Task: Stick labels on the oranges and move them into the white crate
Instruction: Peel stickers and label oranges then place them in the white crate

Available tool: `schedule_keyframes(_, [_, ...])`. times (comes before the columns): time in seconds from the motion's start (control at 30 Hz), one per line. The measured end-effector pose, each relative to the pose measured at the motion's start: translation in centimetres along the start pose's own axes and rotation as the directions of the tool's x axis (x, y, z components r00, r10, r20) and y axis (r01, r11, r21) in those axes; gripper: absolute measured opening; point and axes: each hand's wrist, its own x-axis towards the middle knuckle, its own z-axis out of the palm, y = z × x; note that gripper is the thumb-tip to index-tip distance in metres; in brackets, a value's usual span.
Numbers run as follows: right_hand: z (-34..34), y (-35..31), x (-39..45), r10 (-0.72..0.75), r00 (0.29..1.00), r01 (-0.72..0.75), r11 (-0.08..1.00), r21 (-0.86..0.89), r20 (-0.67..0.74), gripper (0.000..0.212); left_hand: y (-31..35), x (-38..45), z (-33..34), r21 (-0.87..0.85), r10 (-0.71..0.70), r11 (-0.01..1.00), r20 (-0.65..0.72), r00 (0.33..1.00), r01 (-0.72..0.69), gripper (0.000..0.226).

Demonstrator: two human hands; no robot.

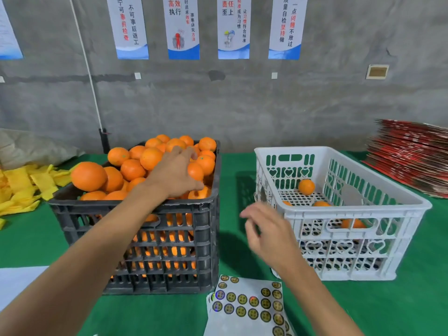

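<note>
A black crate (pixel 135 214) on the left is heaped with oranges (pixel 132 169). My left hand (pixel 173 174) reaches into its far right corner, fingers and thumb curled round one orange (pixel 195 171). The white crate (pixel 363 207) stands to the right with several oranges (pixel 306 186) on its bottom. My right hand (pixel 265 229) hovers, blurred, between the two crates just in front of the white crate's near left corner, fingers loosely bent and holding nothing. A sheet of round gold labels (pixel 249 304) lies on the green table in front of the crates.
Yellow foam fruit sleeves (pixel 21 187) are piled at the left on the green tablecloth (pixel 232 180). A stack of flat red cartons (pixel 412 158) sits at the far right. A white sheet (pixel 17 284) lies at the near left. A grey wall with posters is behind.
</note>
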Motion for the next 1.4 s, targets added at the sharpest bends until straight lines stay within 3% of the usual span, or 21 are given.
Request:
schedule_keyframes(0.03, [0.8, -0.4, -0.9, 0.093, 0.983, -0.1, 0.994, 0.039, 0.156, 0.024, 0.2, -0.6, 0.2, -0.095, -0.03, 0.995, -0.017, 0.999, 0.028, 0.077])
schedule_keyframes(0.13, [3.1, -0.2, -3.8, 0.279, 0.812, -0.349, 0.936, 0.043, 0.512, 0.043, 0.4, -1.5, 0.9, -0.226, -0.125, 0.965, 0.049, 0.991, 0.133, 0.064])
schedule_keyframes(0.23, [4.3, 0.7, -7.0, 0.257, 0.655, -0.458, 0.883, 0.102, 0.711, 0.061, 0.5, -1.8, 0.7, -0.209, -0.184, 0.957, 0.095, 0.978, 0.2, 0.056])
schedule_keyframes(0.3, [4.8, 0.9, -8.7, 0.256, 0.604, -0.505, 0.856, 0.114, 0.755, 0.067, 0.5, -1.8, 0.7, -0.2, -0.187, 0.957, 0.128, 0.974, 0.21, 0.058])
schedule_keyframes(0.73, [5.4, -0.1, -9.0, 0.242, 0.695, -0.411, 0.906, 0.098, 0.677, 0.026, 0.7, -2.2, 0.6, -0.236, -0.187, 0.948, 0.124, 0.975, 0.212, 0.057])
schedule_keyframes(0.9, [5.3, -0.4, -9.1, 0.244, 0.67, -0.426, 0.9, 0.094, 0.701, 0.015, 0.5, -2.2, 0.7, -0.246, -0.196, 0.944, 0.119, 0.973, 0.22, 0.054])
schedule_keyframes(1.17, [6.2, -1.0, -9.4, 0.386, 0.605, -0.626, 0.771, 0.117, 0.696, 0.037, 0.1, -2.1, 0.9, -0.253, -0.225, 0.935, 0.126, 0.966, 0.25, 0.054])
schedule_keyframes(1.3, [6.6, -0.8, -9.6, 0.36, 0.621, -0.579, 0.81, 0.098, 0.696, 0.028, 0.0, -2.1, 0.9, -0.271, -0.227, 0.929, 0.121, 0.966, 0.252, 0.062])
schedule_keyframes(1.4, [6.7, -0.8, -9.9, 0.346, 0.651, -0.536, 0.84, 0.087, 0.675, 0.038, 0.0, -2.2, 0.9, -0.264, -0.232, 0.93, 0.114, 0.966, 0.254, 0.067])
